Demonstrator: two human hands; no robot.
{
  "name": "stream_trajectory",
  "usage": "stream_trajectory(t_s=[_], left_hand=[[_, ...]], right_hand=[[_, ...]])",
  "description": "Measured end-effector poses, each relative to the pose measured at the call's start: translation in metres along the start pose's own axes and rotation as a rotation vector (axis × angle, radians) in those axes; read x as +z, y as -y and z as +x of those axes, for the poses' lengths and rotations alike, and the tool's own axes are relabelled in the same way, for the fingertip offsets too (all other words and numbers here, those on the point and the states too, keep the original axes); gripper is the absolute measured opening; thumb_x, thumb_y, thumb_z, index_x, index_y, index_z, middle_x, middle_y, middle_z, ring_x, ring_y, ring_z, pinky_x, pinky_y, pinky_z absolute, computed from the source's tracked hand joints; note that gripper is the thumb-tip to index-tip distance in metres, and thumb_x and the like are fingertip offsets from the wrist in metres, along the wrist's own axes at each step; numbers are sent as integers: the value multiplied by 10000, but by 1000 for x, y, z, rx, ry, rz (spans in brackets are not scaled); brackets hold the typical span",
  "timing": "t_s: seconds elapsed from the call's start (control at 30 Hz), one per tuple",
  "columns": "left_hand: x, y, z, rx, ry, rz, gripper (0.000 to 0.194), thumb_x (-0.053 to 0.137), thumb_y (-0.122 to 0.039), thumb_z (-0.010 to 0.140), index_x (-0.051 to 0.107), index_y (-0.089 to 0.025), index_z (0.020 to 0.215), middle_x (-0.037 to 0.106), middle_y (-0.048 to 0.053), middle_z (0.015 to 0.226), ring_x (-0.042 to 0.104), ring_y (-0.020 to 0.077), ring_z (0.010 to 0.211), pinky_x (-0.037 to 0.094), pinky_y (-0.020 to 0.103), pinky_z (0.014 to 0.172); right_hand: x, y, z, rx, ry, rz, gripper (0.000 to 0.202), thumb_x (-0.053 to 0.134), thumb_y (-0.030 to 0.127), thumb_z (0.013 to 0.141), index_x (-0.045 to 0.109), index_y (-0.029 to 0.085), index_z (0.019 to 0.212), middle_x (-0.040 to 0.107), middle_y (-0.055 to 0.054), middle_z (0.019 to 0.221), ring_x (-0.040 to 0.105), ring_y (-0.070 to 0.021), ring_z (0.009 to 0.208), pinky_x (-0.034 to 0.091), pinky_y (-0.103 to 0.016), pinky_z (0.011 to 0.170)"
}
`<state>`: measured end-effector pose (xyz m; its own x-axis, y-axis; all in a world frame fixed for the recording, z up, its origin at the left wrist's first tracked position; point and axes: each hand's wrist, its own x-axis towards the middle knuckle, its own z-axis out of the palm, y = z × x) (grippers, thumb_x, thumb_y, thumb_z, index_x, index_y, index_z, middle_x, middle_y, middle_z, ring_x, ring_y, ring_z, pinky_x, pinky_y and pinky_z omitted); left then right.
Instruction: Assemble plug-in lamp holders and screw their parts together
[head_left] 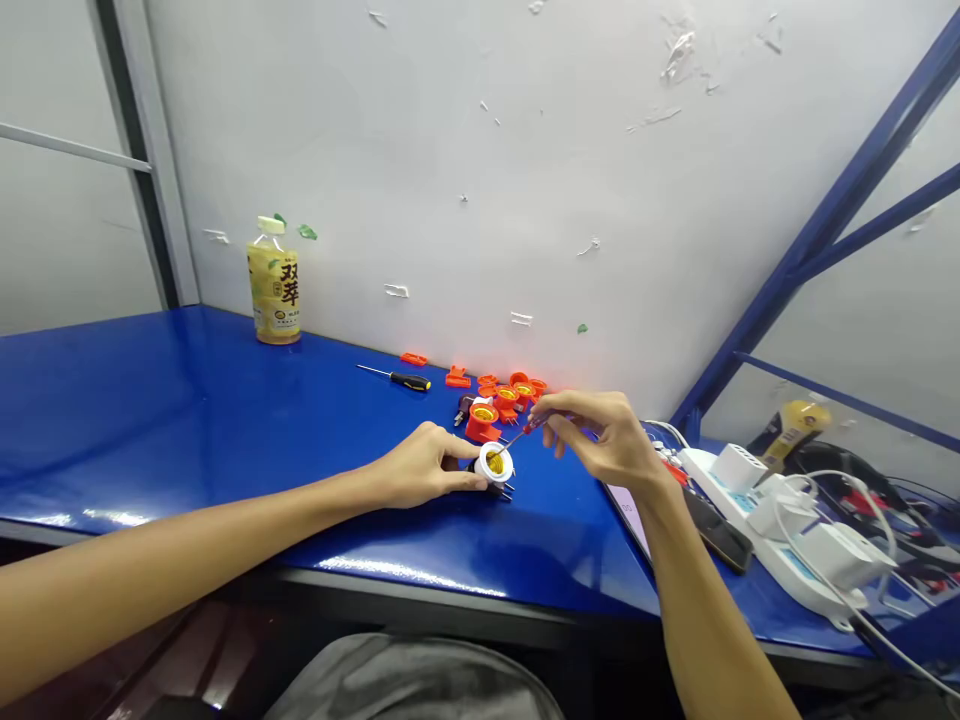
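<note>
A lamp socket (496,463) with a white rim, a brass-coloured inside and dark plug prongs sits on the blue table near its front edge. The thumb and fingers of my left hand (427,468) pinch it from the left. My right hand (589,435) holds a screwdriver (529,426) with a red handle, its thin shaft slanting down left into the socket's opening. Just behind the socket stands an orange lamp socket (483,421), with several more orange sockets and parts (508,398) toward the wall.
A black and yellow screwdriver (409,381) lies behind my left hand. A yellow drink bottle (275,285) stands by the wall. On the right are a phone (718,535), a white power strip (787,560) with chargers, cables and a blue frame (795,260).
</note>
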<state>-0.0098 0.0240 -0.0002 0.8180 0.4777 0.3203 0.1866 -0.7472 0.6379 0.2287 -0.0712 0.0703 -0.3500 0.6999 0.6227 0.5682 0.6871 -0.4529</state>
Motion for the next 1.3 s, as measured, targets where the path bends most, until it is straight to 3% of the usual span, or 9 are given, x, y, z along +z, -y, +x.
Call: stream_trajectory(t_s=[0.3,0.47,0.67,0.77,0.83,0.93,1.0,1.17,1.3], left_hand=[[-1,1,0,-40,24,8,361,663,-473,869,775,-194,1070,685,-9,729,485,83,554,319,164,534],[-2,-4,0,-51,33,-11,357,658,-458,867,780,-162,1024,663,-6,697,497,90,549,338,169,535],[-3,-5,0,-71,30,-30,330,676,-444,849,785,-160,975,644,-16,656,493,89,535,361,167,538],[-3,-5,1,-79,33,-23,339,667,-455,856,783,-167,993,655,-15,663,517,92,528,381,166,543],[-3,-5,1,-82,36,-18,357,658,-472,862,781,-171,1009,649,-18,658,523,93,522,385,166,542],[-3,-5,2,-92,30,-11,373,655,-485,862,779,-173,1026,627,-23,620,532,98,512,379,169,533],[-2,-5,2,-100,23,-10,379,661,-482,857,780,-166,1026,607,-24,582,532,103,499,370,173,520],[0,-3,2,-109,-7,14,396,667,-487,854,782,-161,1049,586,-27,513,526,102,481,351,174,505],[1,-4,2,-93,-5,17,407,670,-487,856,771,-176,1098,609,-27,520,537,101,478,365,175,515]], right_hand=[[-3,4,-4,-8,7,-25,198,529,169,927,716,190,990,735,-39,826,707,-161,706,598,-294,692],[-4,2,-5,43,-7,-78,142,567,266,938,694,202,949,718,-18,696,690,-164,621,570,-279,641],[8,-5,3,-4,-134,-564,489,480,397,981,464,200,534,483,8,462,386,-93,424,287,-271,489],[17,-5,10,14,-231,-712,554,449,416,999,388,199,493,410,11,432,310,-92,416,216,-293,496],[22,-3,13,20,-215,-675,508,405,382,1024,451,200,552,482,-7,499,370,-111,452,252,-292,510],[26,-1,15,10,-128,-456,323,371,317,1041,581,193,829,585,-17,658,490,-139,554,353,-277,572],[27,0,13,54,-100,-351,226,383,331,1041,555,194,986,580,0,690,513,-144,579,375,-271,585],[22,2,3,127,-1,-303,214,303,267,1039,485,200,948,583,-19,776,553,-154,667,418,-280,642],[20,-2,1,204,32,-161,129,373,303,1021,461,209,1007,541,44,612,506,-134,484,425,-274,548]])
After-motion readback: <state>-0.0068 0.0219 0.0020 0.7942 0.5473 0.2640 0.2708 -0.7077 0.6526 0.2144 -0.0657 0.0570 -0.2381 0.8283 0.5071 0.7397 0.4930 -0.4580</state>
